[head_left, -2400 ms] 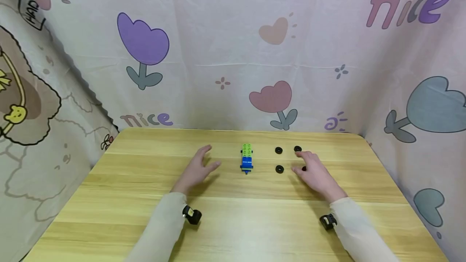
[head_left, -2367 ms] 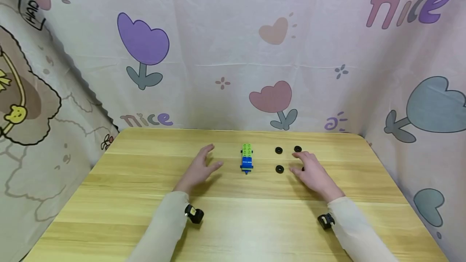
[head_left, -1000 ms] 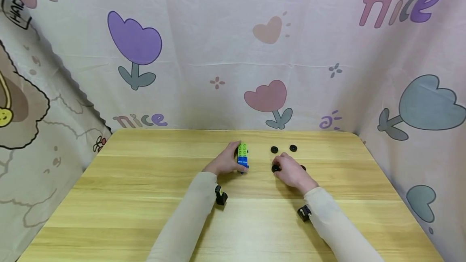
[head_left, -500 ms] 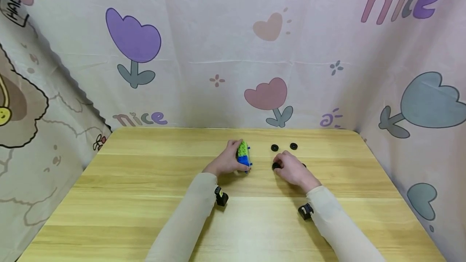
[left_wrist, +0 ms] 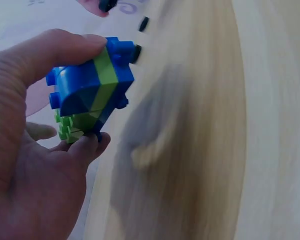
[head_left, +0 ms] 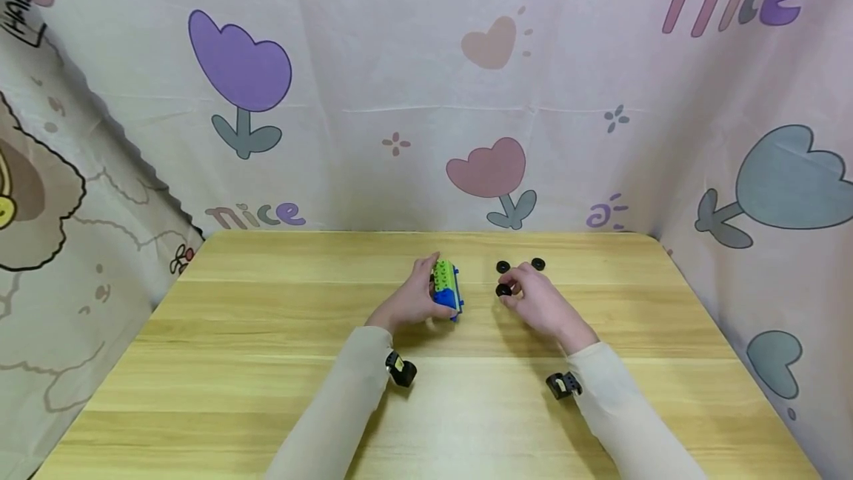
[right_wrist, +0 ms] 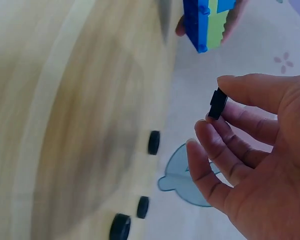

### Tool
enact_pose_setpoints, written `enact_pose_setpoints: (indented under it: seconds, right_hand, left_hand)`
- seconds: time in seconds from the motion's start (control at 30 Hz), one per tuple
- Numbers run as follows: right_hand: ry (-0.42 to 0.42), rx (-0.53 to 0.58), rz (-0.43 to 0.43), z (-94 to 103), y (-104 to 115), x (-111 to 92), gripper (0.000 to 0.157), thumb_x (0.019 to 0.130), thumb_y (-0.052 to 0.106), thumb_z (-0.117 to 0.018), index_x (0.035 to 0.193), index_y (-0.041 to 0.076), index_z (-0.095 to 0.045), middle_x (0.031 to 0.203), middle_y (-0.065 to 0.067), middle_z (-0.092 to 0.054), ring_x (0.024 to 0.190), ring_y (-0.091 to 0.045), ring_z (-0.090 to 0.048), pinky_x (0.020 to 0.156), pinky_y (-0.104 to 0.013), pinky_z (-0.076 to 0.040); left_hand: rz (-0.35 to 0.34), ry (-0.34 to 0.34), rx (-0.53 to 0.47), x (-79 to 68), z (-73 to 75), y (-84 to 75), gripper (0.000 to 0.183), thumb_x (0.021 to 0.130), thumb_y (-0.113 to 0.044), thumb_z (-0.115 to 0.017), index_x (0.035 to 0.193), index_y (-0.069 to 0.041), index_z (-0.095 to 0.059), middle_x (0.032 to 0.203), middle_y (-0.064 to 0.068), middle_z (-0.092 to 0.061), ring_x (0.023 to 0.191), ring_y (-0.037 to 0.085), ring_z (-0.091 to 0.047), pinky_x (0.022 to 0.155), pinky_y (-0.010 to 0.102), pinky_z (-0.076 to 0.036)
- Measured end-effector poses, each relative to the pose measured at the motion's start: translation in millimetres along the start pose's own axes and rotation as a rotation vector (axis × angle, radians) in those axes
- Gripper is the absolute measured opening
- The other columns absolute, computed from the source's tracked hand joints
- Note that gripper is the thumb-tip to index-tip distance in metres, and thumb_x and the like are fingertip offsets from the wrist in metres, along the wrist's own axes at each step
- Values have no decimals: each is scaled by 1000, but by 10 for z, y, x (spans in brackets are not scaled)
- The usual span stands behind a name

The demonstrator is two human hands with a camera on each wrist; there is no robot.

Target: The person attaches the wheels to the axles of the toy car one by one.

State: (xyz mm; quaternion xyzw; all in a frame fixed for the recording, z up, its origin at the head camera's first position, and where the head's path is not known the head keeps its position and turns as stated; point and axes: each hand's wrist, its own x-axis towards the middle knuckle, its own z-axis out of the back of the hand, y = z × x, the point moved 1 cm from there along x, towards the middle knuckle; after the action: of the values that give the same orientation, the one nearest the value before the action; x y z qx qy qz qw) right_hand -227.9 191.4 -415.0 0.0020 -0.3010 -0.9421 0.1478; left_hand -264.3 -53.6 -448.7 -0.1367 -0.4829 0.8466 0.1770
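My left hand (head_left: 409, 302) grips a toy car body built of blue and lime-green blocks (head_left: 444, 286), thumb at its near blue end and fingers at the far end. The car is tipped over sideways, its axle side turned right; in the left wrist view its studs (left_wrist: 65, 129) face left and it is held above the tabletop. My right hand (head_left: 541, 304) pinches a small black toy wheel (right_wrist: 218, 103) between thumb and fingertips, a short way right of the car. The other fingers are loosely bent.
Two black wheels lie behind my right hand, one nearer left (head_left: 503, 267) and one further right (head_left: 537, 264). A third wheel (right_wrist: 120, 227) shows in the right wrist view; the hand hides it in the head view. The wooden table (head_left: 266, 406) ends at a patterned curtain (head_left: 373, 95).
My left hand has moved right, taken hold of the car body and tipped it. The right hand has picked up the near left wheel and raised it off the table.
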Motion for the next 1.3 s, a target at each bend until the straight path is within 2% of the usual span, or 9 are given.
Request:
enact_pose_setpoints:
  seconds: [0.13,0.23,0.4,0.53,0.77,0.93,1.1,1.3]
  right_hand:
    - [-15,-5,11,30,112,-49,31,90,11,-71,118,0,-64,108,-6,-55,98,-25,-56,87,-43,-49]
    - [-35,-12,38,60,209,-85,31,90,12,-71,118,1,-64,109,-5,-56,100,-25,-57,86,-43,-50]
    - [-62,-29,75,100,329,-133,30,90,13,-72,117,3,-65,107,-3,-56,101,-24,-58,86,-42,-50]
    - [-64,-35,95,106,373,-159,29,89,12,-72,116,4,-65,107,-3,-56,100,-24,-58,87,-44,-50]
    - [-62,-37,113,80,387,-182,29,88,12,-73,115,4,-65,108,-3,-56,99,-24,-58,83,-42,-51]
    - [-64,-45,126,67,393,-199,29,89,14,-73,115,5,-66,109,-2,-56,100,-23,-58,83,-42,-51]
    - [-51,-46,152,70,443,-243,29,90,17,-72,117,8,-66,110,2,-55,100,-20,-59,83,-41,-52]
    - [-57,-15,210,45,538,-300,29,91,15,-72,118,9,-64,109,2,-59,96,-16,-61,81,-38,-53]
  left_hand:
    - [-18,35,-116,-68,1,-24,107,74,-10,-85,157,-12,-18,148,15,-21,134,38,-38,102,41,-42]
    - [-33,43,-238,-111,9,-32,104,74,-6,-84,156,-18,-21,150,12,-20,136,40,-35,102,40,-43]
    - [-75,38,-369,-184,6,-40,103,75,-3,-84,154,-31,-24,152,7,-24,129,36,-46,94,39,-50]
    - [-83,35,-427,-237,-17,-49,103,77,1,-81,155,-31,-21,156,10,-21,120,36,-54,88,40,-53]
    - [-75,38,-428,-293,-50,-95,110,76,2,-81,155,-40,-18,159,3,-10,120,36,-55,88,40,-53]
    - [-79,84,-431,-291,-72,-88,106,76,9,-77,154,-36,-21,156,5,-14,116,35,-57,87,40,-53]
    - [-110,133,-490,-289,-98,-69,106,75,17,-70,154,-33,-19,159,6,-9,111,33,-61,84,42,-55]
    - [-124,137,-510,-301,-125,-80,109,75,20,-71,153,-35,-18,160,3,-4,109,34,-63,82,42,-55]
